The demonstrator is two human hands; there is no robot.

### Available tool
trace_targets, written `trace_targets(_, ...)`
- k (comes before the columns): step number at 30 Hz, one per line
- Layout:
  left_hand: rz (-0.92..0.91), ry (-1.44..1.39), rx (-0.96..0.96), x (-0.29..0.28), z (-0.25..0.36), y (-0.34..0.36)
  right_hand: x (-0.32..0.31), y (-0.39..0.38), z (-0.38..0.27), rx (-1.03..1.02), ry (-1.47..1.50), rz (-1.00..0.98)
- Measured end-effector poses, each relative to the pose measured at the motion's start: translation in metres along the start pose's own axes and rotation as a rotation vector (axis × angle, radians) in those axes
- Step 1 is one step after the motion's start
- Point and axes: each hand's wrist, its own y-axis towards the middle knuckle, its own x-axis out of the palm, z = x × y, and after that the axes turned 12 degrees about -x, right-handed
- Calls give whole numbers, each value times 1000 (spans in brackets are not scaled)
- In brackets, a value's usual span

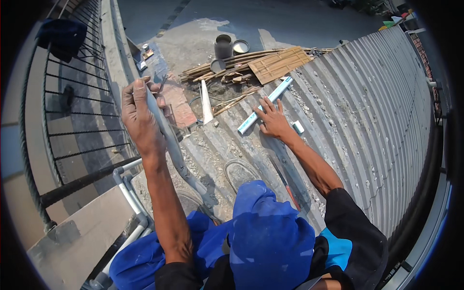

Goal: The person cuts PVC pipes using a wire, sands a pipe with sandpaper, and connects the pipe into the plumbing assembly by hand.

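Observation:
My left hand (142, 113) is raised at the left, its fingers curled around the upper end of a long, grey, slightly bent strip (176, 152). That strip slants down toward my knees; what it is made of I cannot tell. My right hand (273, 118) lies across a straight light-blue bar (281, 88) with printing on it, fingers over one side and thumb near the other. The bar rests on a grey corrugated roof (357, 116). Beside my right wrist sits a small white and green piece (297, 127).
Rubble is scattered along the roof's grooves. White pipes (129, 191) and a black metal railing (77, 116) run along the left. Beyond the roof edge lie a wooden panel (278, 64), poles and a dark bucket (223, 47). Blue cloth (270, 232) covers my legs.

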Motion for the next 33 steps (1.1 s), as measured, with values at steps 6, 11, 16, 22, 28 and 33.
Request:
trace_targets(6, -22, -24, -28, -3, 11, 4, -32, 4, 19, -283, -292, 90)
trace_targets(11, -22, 16, -85, -1, 20, -7, -67, -38, 27, 136, -114, -21)
trace_targets(16, -60, -89, -167, 11, -4, -5, -44, -118, 31, 611, 195, 46)
trace_targets(22, -52, -228, -176, 31, -33, -13, -67, -108, -8, 561, 311, 478)
trace_targets(28, 177, -317, -244, 49, -55, -31, -92, -41, -129, 42, 651, 490)
trace_targets(33, -78, -531, -473, 52, -65, -29, -78, -42, -138, 261, 751, 115)
